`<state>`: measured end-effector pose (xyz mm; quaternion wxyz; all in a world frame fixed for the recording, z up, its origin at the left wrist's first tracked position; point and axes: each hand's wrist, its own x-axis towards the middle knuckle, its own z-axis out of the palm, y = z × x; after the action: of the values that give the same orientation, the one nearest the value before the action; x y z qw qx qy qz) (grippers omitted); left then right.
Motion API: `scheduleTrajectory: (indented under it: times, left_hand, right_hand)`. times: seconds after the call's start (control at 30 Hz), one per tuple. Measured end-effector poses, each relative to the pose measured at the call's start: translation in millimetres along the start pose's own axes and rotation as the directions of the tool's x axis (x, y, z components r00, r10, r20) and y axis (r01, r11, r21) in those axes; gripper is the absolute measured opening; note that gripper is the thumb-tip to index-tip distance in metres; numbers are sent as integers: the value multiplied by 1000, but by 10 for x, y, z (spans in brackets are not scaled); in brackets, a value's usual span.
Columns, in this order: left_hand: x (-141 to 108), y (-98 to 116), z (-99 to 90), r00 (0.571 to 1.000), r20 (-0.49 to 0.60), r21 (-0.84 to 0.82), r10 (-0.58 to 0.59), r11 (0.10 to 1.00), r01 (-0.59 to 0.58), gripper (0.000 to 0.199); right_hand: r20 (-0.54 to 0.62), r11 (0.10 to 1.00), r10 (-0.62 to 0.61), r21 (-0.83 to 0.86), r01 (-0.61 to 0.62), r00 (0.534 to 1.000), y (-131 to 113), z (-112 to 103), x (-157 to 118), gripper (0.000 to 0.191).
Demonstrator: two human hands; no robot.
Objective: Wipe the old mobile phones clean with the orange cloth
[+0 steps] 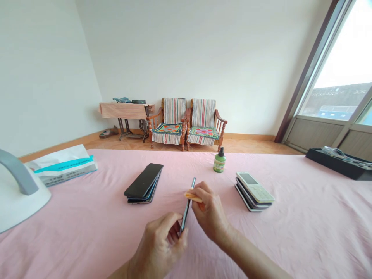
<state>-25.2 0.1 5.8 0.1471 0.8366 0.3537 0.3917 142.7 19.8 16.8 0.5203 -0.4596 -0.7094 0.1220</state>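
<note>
A slim mobile phone (186,215) is held edge-up above the pink cloth, its narrow side facing me. My left hand (162,242) grips its near end between thumb and fingers. Around the upper part of the phone, my right hand (210,211) pinches a small orange cloth (193,195) against its edges. To the left lies a stack of dark phones (143,182). On the right is another stack of phones, with a white keypad phone (255,188) on top. A green spray bottle (219,162) with a black top stands upright beyond my right hand.
The pink cloth (101,232) covers the surface before me. At the left are a white appliance with a grey handle (20,174) and a white-and-blue packet (65,164). A black tray (340,162) with cables sits far right. Two wooden chairs (203,112) stand against the wall.
</note>
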Motion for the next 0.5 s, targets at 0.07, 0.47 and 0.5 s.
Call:
scheduleTrajectory:
  times: [0.07,0.47,0.5]
  left_hand:
    - [13,4,-10,999,14,-29,-32,999,33,8]
    - [119,-12,-80,891,195,-495,-410,743,450,35]
    - [125,-15,-83,881,229,-513,-414,718,471,37]
  right_hand:
    - [32,998,-20,55,18,999,-62,3,-74,36]
    - [-176,933,359,40,-357,917,396,-391,-259,15]
    - [-187,924,382,55,-379,905,440,-398,-270,17]
